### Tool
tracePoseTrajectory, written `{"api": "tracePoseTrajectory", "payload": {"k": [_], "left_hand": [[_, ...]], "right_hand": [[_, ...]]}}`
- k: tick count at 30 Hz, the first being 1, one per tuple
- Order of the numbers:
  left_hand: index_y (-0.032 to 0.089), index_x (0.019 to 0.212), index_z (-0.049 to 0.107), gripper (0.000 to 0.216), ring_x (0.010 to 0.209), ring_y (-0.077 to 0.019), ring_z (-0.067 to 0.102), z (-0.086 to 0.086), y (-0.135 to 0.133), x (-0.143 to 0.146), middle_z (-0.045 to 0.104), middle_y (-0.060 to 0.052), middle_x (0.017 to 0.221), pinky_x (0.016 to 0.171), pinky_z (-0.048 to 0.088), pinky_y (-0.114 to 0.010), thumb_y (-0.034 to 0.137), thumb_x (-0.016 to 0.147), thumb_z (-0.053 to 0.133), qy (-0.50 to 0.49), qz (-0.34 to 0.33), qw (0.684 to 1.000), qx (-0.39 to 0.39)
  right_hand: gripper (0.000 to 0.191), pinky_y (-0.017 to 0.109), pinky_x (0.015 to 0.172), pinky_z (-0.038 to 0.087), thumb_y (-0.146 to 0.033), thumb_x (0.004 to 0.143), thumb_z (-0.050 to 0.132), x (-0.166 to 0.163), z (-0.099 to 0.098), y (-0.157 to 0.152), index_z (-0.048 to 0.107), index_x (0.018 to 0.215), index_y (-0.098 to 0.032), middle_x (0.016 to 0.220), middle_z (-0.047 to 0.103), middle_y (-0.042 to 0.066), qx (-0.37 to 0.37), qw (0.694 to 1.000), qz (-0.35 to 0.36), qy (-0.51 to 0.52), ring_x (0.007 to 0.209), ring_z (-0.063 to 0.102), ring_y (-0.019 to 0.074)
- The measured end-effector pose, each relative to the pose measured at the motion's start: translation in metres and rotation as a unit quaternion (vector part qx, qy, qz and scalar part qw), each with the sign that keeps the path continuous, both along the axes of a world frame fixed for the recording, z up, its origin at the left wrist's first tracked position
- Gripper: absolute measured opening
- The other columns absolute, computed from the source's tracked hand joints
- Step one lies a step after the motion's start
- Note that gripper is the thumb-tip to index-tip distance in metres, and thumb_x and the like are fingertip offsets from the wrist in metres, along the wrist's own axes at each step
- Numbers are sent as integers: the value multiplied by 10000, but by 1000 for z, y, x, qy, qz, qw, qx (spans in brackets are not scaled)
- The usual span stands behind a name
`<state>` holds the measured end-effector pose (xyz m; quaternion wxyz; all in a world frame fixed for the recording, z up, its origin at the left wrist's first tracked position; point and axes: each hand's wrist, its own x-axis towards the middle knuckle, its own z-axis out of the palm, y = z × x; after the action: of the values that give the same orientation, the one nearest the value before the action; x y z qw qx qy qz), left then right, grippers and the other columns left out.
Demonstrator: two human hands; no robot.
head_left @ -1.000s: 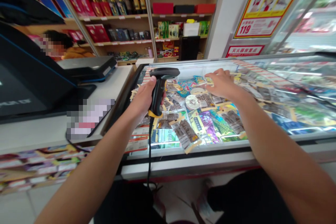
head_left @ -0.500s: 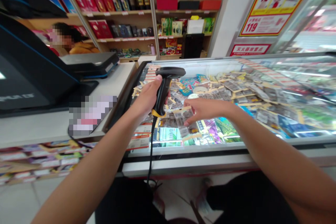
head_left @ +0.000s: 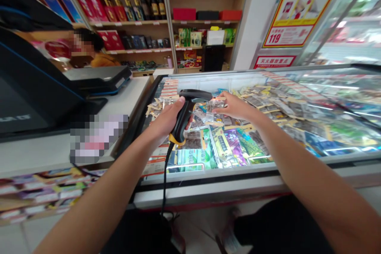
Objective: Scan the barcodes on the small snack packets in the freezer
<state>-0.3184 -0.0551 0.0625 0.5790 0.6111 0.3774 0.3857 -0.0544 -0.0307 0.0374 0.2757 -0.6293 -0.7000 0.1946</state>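
My left hand (head_left: 169,118) is wrapped round the handle of a black barcode scanner (head_left: 182,122) with a yellow base, its head turned to the right. A black cord (head_left: 165,178) hangs from the handle. My right hand (head_left: 236,106) pinches a small clear packet (head_left: 214,106) with dark contents, just in front of and below the scanner's head. Both hands are above a glass-topped freezer (head_left: 208,190) full of packets. Green bags (head_left: 192,156) and a purple bag (head_left: 233,143) lie under them.
A counter (head_left: 132,91) on the left bears a dark checkout terminal (head_left: 32,91), a weighing scale (head_left: 101,77) and a blurred-out flat item (head_left: 101,137). Behind it is a person in a yellow-brown top (head_left: 104,60). Shelves (head_left: 119,24) with bottles and boxes line the back.
My right hand has lifted the packet up and away from me, toward the scanner's head. My left hand keeps its grip on the scanner. The view has shifted slightly.
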Motion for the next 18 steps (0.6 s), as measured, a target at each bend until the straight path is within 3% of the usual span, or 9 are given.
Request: {"api": "tracePoseTrajectory", "payload": {"k": [3,11,18], "left_hand": [[155,772,630,606,465,-121,563,1,0,0,655,-49,628,419,409,-210,755,850,613,-5,4,1000,-13],[161,788,629,596,468,-122,569,-1,2,-1,656,-46,633,417,415,-209,747,883,577,-4,5,1000,-24],[165,794,623,594,455,-115,547,3,2,-1,648,-42,629,417,407,-214,737,918,522,-20,32,999,-12]], "right_hand": [[516,408,726,528,-437,783,840,2,2,0,587,1178,-223,1055,724,109,20,1000,-2,-16,876,702,312],[553,353,630,494,-504,746,841,11,5,2,572,1146,-232,918,719,61,17,999,-36,-21,779,686,269],[665,420,755,533,-497,708,869,64,24,0,590,1238,-210,982,730,100,-34,992,-101,-65,850,690,303]]}}
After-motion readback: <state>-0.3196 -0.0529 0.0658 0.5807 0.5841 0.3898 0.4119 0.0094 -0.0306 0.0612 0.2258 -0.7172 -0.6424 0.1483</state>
